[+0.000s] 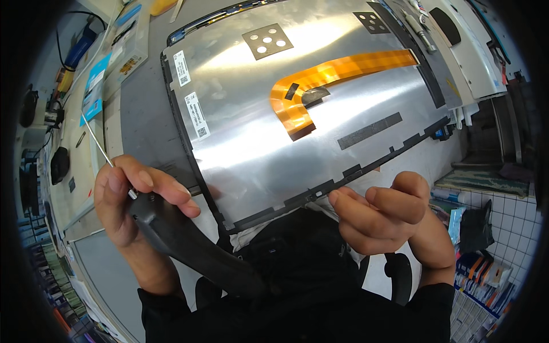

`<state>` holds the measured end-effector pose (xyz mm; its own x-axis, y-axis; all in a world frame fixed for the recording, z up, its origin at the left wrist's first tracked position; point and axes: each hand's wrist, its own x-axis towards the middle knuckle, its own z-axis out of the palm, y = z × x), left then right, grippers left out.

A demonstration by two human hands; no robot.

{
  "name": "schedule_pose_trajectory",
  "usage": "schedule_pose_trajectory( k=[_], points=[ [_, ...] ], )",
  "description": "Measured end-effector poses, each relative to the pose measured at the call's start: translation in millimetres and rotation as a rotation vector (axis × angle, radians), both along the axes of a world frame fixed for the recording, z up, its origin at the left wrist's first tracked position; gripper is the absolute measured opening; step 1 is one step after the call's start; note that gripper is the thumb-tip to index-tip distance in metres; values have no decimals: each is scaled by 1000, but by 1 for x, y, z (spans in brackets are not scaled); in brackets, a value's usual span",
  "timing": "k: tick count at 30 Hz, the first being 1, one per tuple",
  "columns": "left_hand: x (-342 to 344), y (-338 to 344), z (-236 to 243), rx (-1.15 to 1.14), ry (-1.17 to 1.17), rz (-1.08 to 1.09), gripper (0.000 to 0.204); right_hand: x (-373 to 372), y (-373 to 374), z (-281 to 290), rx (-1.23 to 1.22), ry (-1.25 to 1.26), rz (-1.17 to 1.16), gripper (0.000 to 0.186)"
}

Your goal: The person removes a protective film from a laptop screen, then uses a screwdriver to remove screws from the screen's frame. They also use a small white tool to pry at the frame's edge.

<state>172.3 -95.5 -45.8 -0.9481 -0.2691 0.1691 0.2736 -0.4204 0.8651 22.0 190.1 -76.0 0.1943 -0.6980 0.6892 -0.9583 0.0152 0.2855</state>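
A large silver display panel [246, 166] with a black-edged frame lies in front of me, its near edge reaching out toward my body. A wide orange ribbon cable [343, 67] curves across its back. My left hand [128, 197] is closed around a thin metal rod-like tool [97, 137] that points up and away, left of the panel. Just below those fingers is a dark curved piece [194, 246]; whether I grip it too, I cannot tell. My right hand [386, 214] has curled fingers, its fingertips at the panel's near black edge strip [320, 191]. What they pinch is hidden.
A grey mat [146, 108] lies under the panel's left side. Beyond it are a clear plastic box [128, 54], a blue packet [94, 94] and a black mouse-shaped object [60, 164]. A screwdriver-like tool [419, 31] sits at the far right. Boxes and papers [483, 280] stand at lower right.
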Motion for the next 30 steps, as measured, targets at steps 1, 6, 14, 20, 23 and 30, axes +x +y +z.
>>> schedule_pose_trajectory(
  k=[1, 6, 14, 20, 23, 30],
  points=[
    [1, 0, 1, 18, 3, -12, 42, -1, -3, -1, -5, 0, 17, 16],
    [-3, -12, -5, 95, 97, -234, 42, -2, -10, 2, 31, -28, 74, 17],
    [-2, -14, 8, 101, -43, -245, 41, -1, -7, 4, 69, -41, 42, 14],
    [-5, -10, 5, 84, -11, -223, 41, -3, -4, 4, 109, -80, 79, 11],
    [-4, -13, -1, 8, 28, -195, 43, -8, -7, 5, 84, -105, 115, 11],
    [0, 1, -2, 73, 35, -25, 39, -12, -14, 1, -37, -51, 145, 14]
  ],
)
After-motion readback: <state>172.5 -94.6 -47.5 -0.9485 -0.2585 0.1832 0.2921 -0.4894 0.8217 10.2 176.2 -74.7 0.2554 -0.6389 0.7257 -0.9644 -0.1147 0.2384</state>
